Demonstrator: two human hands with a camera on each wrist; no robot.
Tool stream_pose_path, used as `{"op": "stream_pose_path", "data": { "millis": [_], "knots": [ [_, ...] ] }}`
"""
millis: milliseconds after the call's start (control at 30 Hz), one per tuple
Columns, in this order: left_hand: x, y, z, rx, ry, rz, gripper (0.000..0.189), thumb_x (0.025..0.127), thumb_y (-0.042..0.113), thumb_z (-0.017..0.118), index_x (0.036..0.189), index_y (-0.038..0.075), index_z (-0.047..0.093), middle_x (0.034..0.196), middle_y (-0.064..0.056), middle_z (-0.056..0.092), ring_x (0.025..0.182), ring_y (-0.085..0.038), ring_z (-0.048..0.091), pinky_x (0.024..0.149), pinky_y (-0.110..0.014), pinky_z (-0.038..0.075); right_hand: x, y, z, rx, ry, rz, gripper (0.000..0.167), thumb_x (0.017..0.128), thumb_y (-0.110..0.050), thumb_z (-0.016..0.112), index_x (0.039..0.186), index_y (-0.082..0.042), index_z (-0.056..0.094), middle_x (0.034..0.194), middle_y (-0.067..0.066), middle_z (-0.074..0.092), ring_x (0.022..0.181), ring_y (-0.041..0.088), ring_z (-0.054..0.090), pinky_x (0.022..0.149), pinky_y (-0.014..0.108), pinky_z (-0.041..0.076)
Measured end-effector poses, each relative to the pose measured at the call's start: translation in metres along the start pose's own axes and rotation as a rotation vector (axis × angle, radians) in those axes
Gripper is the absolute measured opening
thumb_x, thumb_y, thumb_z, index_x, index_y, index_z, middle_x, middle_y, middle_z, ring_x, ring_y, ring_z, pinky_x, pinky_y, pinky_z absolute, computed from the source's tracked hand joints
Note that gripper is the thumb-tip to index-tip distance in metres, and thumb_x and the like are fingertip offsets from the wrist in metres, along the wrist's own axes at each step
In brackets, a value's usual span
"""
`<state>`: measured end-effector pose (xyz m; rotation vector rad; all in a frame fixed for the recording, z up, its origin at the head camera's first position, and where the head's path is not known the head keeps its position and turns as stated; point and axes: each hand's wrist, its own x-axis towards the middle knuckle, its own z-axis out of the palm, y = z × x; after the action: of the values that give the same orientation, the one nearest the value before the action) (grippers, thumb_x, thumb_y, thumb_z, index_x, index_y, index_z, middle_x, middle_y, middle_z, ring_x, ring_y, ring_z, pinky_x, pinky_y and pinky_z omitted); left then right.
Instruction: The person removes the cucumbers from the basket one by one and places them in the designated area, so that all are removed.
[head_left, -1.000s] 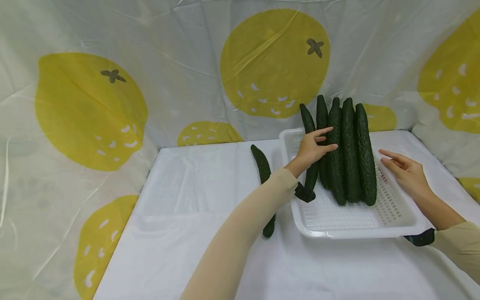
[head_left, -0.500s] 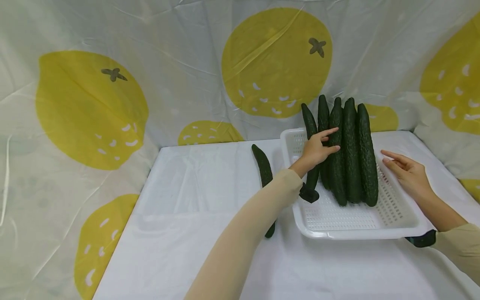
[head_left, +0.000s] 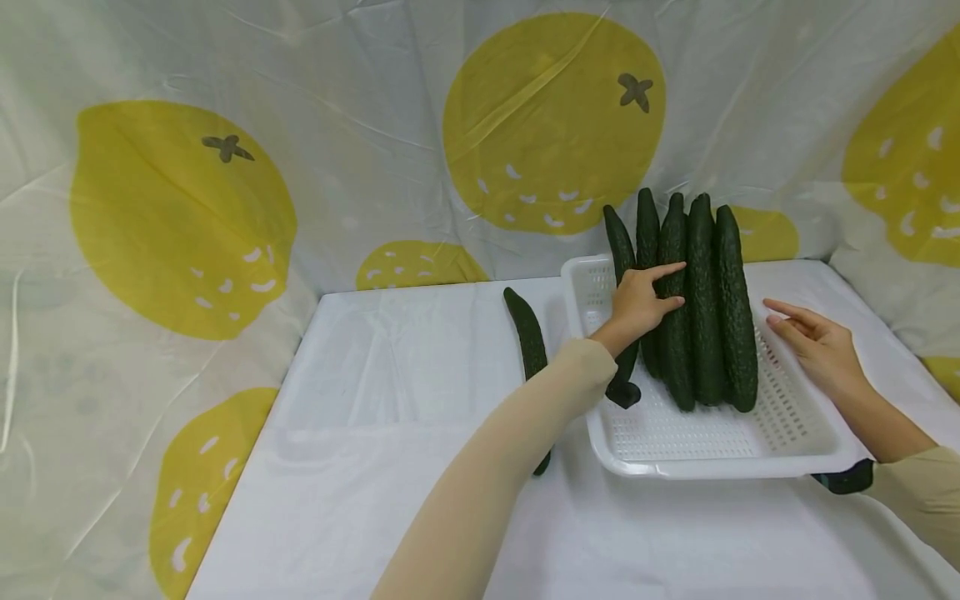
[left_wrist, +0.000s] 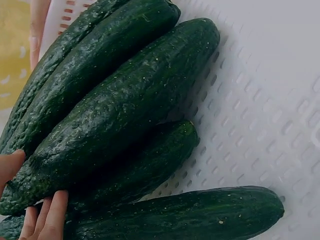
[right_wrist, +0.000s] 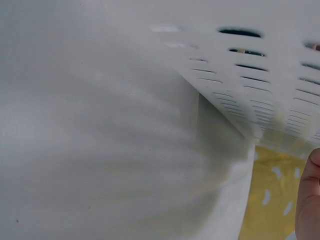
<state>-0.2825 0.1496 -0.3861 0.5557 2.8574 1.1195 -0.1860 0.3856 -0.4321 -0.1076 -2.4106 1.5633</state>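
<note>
Several long dark green cucumbers (head_left: 702, 333) stand side by side in a white perforated plastic basket (head_left: 705, 467), their upper ends leaning past its far rim. My left hand (head_left: 639, 304) reaches in from the left and holds the third cucumber from the left (left_wrist: 125, 100). Its thumb lies on one side of that cucumber and its fingers (left_wrist: 54, 215) on the other. Outside the basket's right wall, my right hand (head_left: 825, 350) has its index finger extended, fingertips at the rim. Only part of the right hand shows in the right wrist view, near the slotted wall.
One curved cucumber (head_left: 528, 333) lies on the white tablecloth (head_left: 405, 375) left of the basket, partly behind the left sleeve. A curtain printed with yellow lemons (head_left: 555, 125) hangs behind the table.
My left hand has moved a little to the right and slightly down over the cucumbers, closing around the third one. The right hand, basket and cucumbers look nearly unchanged.
</note>
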Motion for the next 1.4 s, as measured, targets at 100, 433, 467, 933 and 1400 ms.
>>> {"op": "stream_pose_path", "data": {
  "millis": [100, 433, 467, 933, 1400],
  "knots": [
    [-0.0009, 0.0002, 0.0020, 0.016, 0.016, -0.007, 0.055, 0.089, 0.034, 0.078, 0.139, 0.045, 0.058, 0.137, 0.010, 0.056, 0.129, -0.006, 0.044, 0.059, -0.016, 0.038, -0.0006, 0.0004, 0.0005, -0.007, 0.005, 0.006, 0.037, 0.101, -0.022, 0.063, 0.137, -0.026, 0.064, 0.077, -0.027, 0.060, 0.086, -0.002, 0.043, 0.072, 0.010, 0.031],
    [-0.0006, -0.0017, 0.0040, -0.065, 0.089, 0.059, 0.060, 0.081, 0.025, 0.086, 0.135, 0.038, 0.064, 0.129, 0.011, 0.064, 0.110, -0.005, 0.060, 0.061, -0.012, 0.043, 0.0002, 0.0002, 0.0000, 0.019, 0.008, -0.034, 0.036, 0.100, -0.017, 0.064, 0.134, -0.028, 0.067, 0.077, -0.025, 0.062, 0.082, -0.004, 0.045, 0.067, 0.010, 0.034],
    [-0.0004, -0.0019, 0.0041, -0.072, 0.091, 0.065, 0.060, 0.081, 0.024, 0.086, 0.135, 0.038, 0.064, 0.128, 0.011, 0.065, 0.109, -0.004, 0.061, 0.063, -0.012, 0.044, 0.0003, 0.0002, -0.0002, 0.020, 0.010, -0.038, 0.036, 0.100, -0.016, 0.064, 0.134, -0.028, 0.067, 0.077, -0.025, 0.062, 0.082, -0.003, 0.045, 0.065, 0.010, 0.034],
    [-0.0017, -0.0031, 0.0046, -0.124, 0.077, 0.061, 0.061, 0.081, 0.024, 0.086, 0.136, 0.040, 0.062, 0.125, 0.009, 0.065, 0.100, 0.000, 0.059, 0.070, -0.013, 0.045, 0.0010, 0.0013, -0.0003, 0.016, 0.009, -0.032, 0.036, 0.100, -0.017, 0.064, 0.134, -0.029, 0.067, 0.076, -0.025, 0.062, 0.084, -0.003, 0.044, 0.069, 0.011, 0.033],
    [-0.0009, -0.0052, 0.0031, -0.154, 0.082, 0.060, 0.061, 0.079, 0.020, 0.088, 0.133, 0.037, 0.066, 0.126, 0.008, 0.064, 0.097, 0.000, 0.059, 0.068, -0.011, 0.045, 0.0006, 0.0008, -0.0006, 0.051, -0.001, -0.013, 0.036, 0.100, -0.016, 0.063, 0.133, -0.029, 0.067, 0.076, -0.023, 0.063, 0.085, -0.004, 0.045, 0.070, 0.011, 0.033]
  ]
}}
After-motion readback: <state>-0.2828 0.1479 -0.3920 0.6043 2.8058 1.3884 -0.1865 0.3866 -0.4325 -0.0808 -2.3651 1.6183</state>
